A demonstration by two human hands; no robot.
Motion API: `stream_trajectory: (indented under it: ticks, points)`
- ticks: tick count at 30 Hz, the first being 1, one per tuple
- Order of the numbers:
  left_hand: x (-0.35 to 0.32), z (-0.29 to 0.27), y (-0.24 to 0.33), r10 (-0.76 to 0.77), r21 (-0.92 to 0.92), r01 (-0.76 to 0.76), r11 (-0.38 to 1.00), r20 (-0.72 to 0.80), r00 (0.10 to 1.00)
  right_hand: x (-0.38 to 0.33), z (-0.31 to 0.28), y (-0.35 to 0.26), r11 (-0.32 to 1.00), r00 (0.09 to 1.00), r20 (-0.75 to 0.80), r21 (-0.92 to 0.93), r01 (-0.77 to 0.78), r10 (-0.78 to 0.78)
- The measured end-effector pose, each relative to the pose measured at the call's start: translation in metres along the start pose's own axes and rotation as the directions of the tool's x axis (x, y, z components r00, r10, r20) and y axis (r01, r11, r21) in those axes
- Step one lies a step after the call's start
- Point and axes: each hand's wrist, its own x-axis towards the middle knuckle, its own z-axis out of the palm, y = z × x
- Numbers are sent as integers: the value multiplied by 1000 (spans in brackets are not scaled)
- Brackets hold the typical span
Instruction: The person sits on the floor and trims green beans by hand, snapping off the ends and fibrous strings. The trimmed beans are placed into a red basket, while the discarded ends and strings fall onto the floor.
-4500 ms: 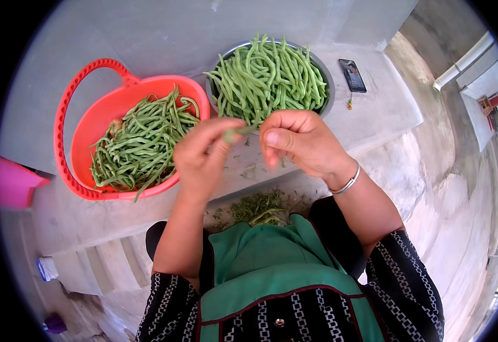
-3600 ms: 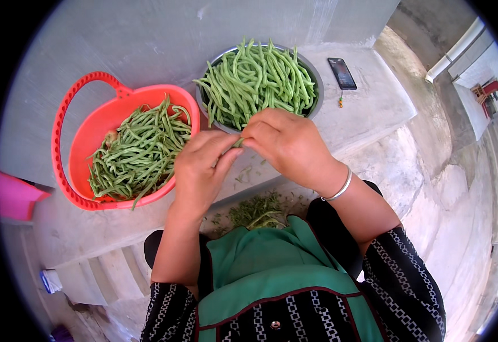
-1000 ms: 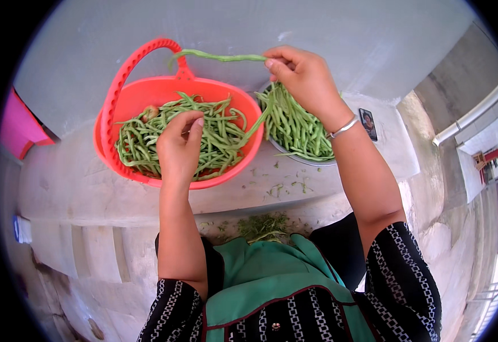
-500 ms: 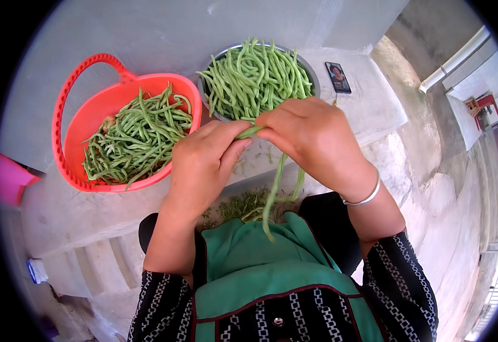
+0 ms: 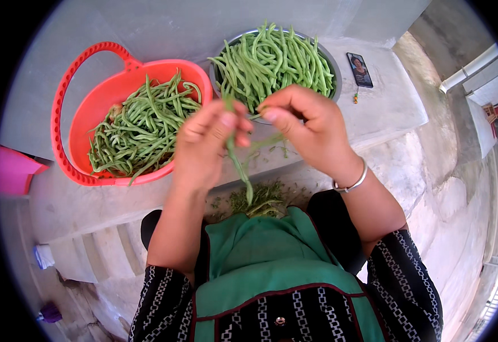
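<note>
My left hand (image 5: 212, 134) is closed on a long green bean (image 5: 238, 168), which hangs down below the fingers, its upper end blurred. Close by on the right, my right hand (image 5: 306, 122) pinches a small bean end or string between thumb and forefinger. A faint, smeared green strand shows between the two hands. Behind them stands a grey metal basin (image 5: 337, 74) heaped with green beans (image 5: 277, 60). To the left, a red plastic basket (image 5: 83, 131) with a raised handle holds more green beans (image 5: 146, 125), thinner and more tangled.
Bean scraps (image 5: 254, 199) lie on the ground before my knees. A phone (image 5: 360, 69) with a small charm lies on the concrete ledge (image 5: 397, 108), right of the basin. At the far left is a pink container (image 5: 15, 171). A green apron (image 5: 260, 239) covers my lap.
My hands have drawn apart from the shared grip on the bean. The left now carries the bean more upright, and the right pinches a small piece. The view has shifted slightly.
</note>
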Motion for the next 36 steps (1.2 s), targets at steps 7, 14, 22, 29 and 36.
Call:
stream_trajectory:
  ticks: [7,14,22,29,36]
  points:
    - [11,-67,50,319,-401,-405,822,-264,910,-14,0,4,894,856,318,51,-445,408]
    - [4,-53,59,451,-171,-530,831,-352,820,-19,30,5,930,850,378,-115,-350,367]
    - [-3,-40,59,424,-263,-507,821,-315,849,-23,43,28,982,928,338,-158,-106,155]
    - [9,-83,47,171,-563,-352,747,-349,921,-19,23,11,996,925,380,84,-1,-32]
    - [2,-60,32,-85,119,91,989,-50,995,0,-11,5,667,870,335,559,-493,362]
